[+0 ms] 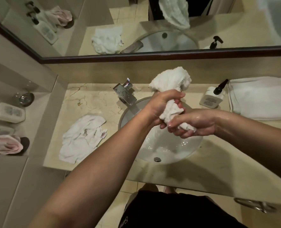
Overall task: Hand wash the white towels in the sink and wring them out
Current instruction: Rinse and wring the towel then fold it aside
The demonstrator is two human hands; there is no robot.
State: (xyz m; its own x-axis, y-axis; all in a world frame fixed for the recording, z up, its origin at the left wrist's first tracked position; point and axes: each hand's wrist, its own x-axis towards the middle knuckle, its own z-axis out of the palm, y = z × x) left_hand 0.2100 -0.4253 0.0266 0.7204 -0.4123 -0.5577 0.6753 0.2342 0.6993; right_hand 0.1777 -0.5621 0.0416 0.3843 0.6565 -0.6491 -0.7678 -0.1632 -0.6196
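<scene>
A wet white towel (171, 83) is twisted into a rope above the round white sink (182, 148). My left hand (162, 104) grips its upper part, just under the bunched free end. My right hand (194, 124) grips the lower end, wet and shiny. Both hands are over the basin. A second white towel (82, 137) lies crumpled on the counter left of the sink. A folded white towel (258, 97) lies flat on the counter at the right.
A chrome tap (125, 92) stands behind the sink at the left. A pump bottle (212, 97) sits right of the basin. On the left ledge are bottles (8, 112), a glass (22, 98) and a pink cloth (6, 145). A mirror (136, 27) runs along the back wall.
</scene>
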